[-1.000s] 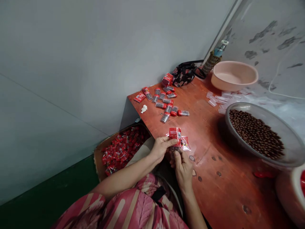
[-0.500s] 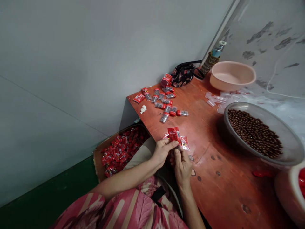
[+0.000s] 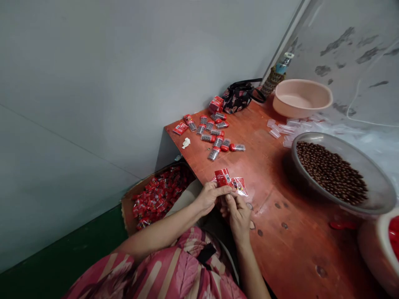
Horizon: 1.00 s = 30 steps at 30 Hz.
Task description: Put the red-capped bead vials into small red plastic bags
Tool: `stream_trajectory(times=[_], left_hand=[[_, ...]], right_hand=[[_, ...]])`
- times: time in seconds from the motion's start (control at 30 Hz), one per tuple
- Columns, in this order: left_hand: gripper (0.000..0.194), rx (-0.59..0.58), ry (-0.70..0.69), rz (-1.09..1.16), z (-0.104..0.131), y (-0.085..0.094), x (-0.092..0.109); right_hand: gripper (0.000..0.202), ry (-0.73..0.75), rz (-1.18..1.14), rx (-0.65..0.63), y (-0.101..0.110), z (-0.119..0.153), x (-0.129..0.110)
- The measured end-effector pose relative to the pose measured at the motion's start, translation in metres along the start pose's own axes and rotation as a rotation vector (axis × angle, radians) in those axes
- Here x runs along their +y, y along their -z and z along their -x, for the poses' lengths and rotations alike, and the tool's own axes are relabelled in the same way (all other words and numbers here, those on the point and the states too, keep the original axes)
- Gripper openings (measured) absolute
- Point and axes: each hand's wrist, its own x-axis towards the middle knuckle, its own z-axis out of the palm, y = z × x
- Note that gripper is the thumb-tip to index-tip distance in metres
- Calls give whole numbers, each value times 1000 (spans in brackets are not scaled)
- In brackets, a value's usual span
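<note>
My left hand (image 3: 210, 198) is closed, its thumb and fingers pinching a small red printed packet (image 3: 222, 177) that stands up above the thumb. Close beside it, my right hand (image 3: 238, 214) is closed too, thumb and fingertips meeting at the packet's lower end; what they grip is hidden. Behind the hands, other red packets (image 3: 240, 186) lie on the reddish table (image 3: 268, 182). Farther back are several clear tubes (image 3: 213, 153) with red caps, filled with dark balls.
A grey bowl of brown balls (image 3: 332, 172) stands to the right, near clear empty tubes (image 3: 288, 128). Behind are a pink basin (image 3: 302, 99), a flowered bag (image 3: 237, 97) and a bottle (image 3: 276, 77). Left below, a carton (image 3: 127, 209) holds many red packets. A white tub (image 3: 374, 249) stands front right.
The packet in my left hand has tipped and shifted slightly left and down. Both hands stay close together, with the fingers slightly moved; the view has shifted a little.
</note>
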Motion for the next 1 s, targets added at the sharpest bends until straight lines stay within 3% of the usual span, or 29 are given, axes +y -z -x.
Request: stream_trajectory(times=[0.17, 0.23, 0.5, 0.6, 0.73, 0.83, 0.9, 1.0], left_hand=[[41, 84, -21, 69, 0, 3, 2], [39, 137, -43, 102, 0, 5, 3], [30, 126, -38, 137, 16, 6, -3], [29, 201, -125, 255, 29, 24, 5], [39, 517, -269, 419, 48, 62, 14], [39, 585, -226, 196, 51, 72, 12], [38, 495, -278, -162, 42, 64, 11], [35, 290, -503, -771, 17, 46, 13]], right_hand=[[29, -87, -305, -37, -1, 0, 4], [33, -85, -329, -55, 1, 2, 6], [24, -54, -346, -29, -13, -7, 2], [27, -77, -306, -80, -18, -9, -2], [27, -88, -260, -59, -8, -9, 1], [26, -74, -219, -2, 4, -9, 5], [27, -73, -197, 25, 9, -9, 7], [27, -75, -169, 35, 12, -7, 7]])
